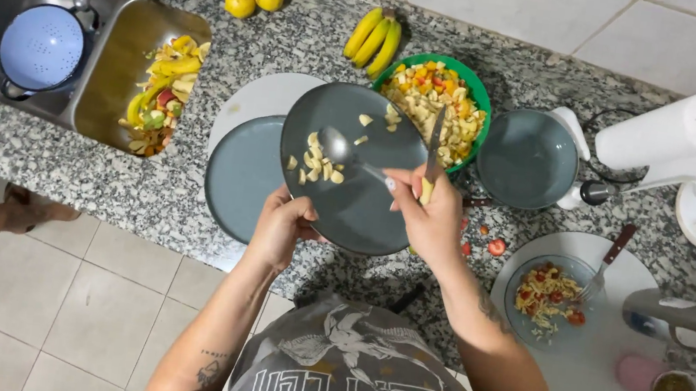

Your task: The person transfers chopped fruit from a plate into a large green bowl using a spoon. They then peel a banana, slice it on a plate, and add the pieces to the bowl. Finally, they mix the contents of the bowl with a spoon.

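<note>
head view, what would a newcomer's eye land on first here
The dark grey plate held tilted at centre by the left hand, while the right hand holds a spoon and knife over it. Just behind stands the green bowl of chopped fruit.

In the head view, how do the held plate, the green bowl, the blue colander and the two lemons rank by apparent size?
1. Held plate, though lifted nearer the camera.
2. Green bowl, partly hidden.
3. Blue colander.
4. Lemons, alike.
</note>
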